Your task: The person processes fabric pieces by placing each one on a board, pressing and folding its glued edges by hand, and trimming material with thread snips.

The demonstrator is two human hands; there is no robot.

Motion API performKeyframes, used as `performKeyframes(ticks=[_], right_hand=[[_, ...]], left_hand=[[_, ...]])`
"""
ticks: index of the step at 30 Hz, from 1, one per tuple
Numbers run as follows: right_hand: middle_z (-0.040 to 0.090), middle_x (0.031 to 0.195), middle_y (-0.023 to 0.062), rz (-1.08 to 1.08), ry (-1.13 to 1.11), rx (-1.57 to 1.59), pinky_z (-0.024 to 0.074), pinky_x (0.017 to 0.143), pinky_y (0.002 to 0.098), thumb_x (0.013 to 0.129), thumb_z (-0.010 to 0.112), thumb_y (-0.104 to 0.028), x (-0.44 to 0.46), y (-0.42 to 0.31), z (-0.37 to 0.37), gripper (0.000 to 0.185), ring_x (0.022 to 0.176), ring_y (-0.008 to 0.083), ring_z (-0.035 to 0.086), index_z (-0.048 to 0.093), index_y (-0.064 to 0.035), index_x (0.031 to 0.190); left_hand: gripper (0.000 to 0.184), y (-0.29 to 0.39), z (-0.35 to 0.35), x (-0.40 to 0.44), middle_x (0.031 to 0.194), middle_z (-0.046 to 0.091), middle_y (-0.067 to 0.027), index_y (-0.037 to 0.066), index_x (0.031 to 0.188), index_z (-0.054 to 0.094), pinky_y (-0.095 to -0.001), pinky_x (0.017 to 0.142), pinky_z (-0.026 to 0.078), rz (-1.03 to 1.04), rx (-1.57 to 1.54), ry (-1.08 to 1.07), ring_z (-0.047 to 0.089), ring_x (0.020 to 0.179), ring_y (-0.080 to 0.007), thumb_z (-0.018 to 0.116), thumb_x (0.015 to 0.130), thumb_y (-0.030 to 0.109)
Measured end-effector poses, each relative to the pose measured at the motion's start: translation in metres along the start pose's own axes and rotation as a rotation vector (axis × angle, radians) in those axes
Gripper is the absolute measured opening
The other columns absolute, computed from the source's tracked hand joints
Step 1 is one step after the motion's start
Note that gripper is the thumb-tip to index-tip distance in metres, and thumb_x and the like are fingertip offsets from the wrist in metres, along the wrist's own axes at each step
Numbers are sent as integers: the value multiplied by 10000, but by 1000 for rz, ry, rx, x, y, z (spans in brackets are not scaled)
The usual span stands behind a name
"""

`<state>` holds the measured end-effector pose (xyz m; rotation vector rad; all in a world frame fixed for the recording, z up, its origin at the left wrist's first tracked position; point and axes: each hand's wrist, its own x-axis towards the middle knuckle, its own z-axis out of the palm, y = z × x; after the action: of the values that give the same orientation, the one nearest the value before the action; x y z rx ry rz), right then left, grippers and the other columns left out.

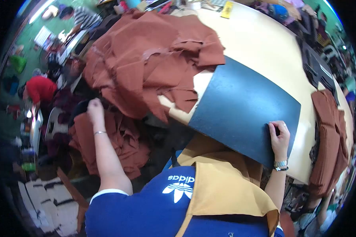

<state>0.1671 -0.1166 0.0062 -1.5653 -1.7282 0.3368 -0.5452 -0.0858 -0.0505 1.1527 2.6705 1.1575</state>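
Left fingers: curled into a loose fist; can't tell from here if they pinch any cloth.
Right fingers: bent inward, gap narrow, resting on the dark board point(245, 106) near its right edge; can't tell if anything's pinched.
Left arm: reaching out, left hand point(95, 110) at the upper edge of the lower cloth heap point(112, 138).
Right arm: bent, watch at wrist, right hand point(279, 133) knuckles up.
Cloth: big rust pile point(130, 59) on the worktop point(265, 37), left of the board; folded stack point(328, 142) at far right.
Hard to see: left fingertips; board's near edge, partly behind the right forearm.
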Motion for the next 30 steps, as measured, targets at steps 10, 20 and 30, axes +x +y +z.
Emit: performKeyframes(ticks=[10, 20, 30], right_hand=[[673, 834, 108, 1, 38, 17, 498, 735, 332, 850, 698, -69, 0, -4, -2, 62, 787, 250, 639, 676, -11, 854], [665, 830, 102, -24, 29, 39, 499, 709, 339, 837, 710, -93, -1, 1, -5, 75, 759, 263, 627, 681, -27, 856], [607, 1176, 73, 92, 394, 942, 465, 997, 414, 998, 506, -255, 7, -50, -132, 300, 1107, 176, 573, 587, -66, 1215]], left_hand=[[372, 336, 90, -97, 1016, 699, -139, 50, 1066, 688, -373, 835, 522, 793, -354, -461, 675, 942, -272, 643, 915, 387], [214, 412, 209, -181, 1025, 704, -137, 40, 1098, 696, -338, 867, 526, 925, -455, -566, 683, 969, -260, 627, 916, 129], [523, 486, 27, -191, 1062, 692, -100, 40, 1397, 479, -314, 835, 509, 1102, -310, -905, 659, 959, -203, 630, 938, 241]])
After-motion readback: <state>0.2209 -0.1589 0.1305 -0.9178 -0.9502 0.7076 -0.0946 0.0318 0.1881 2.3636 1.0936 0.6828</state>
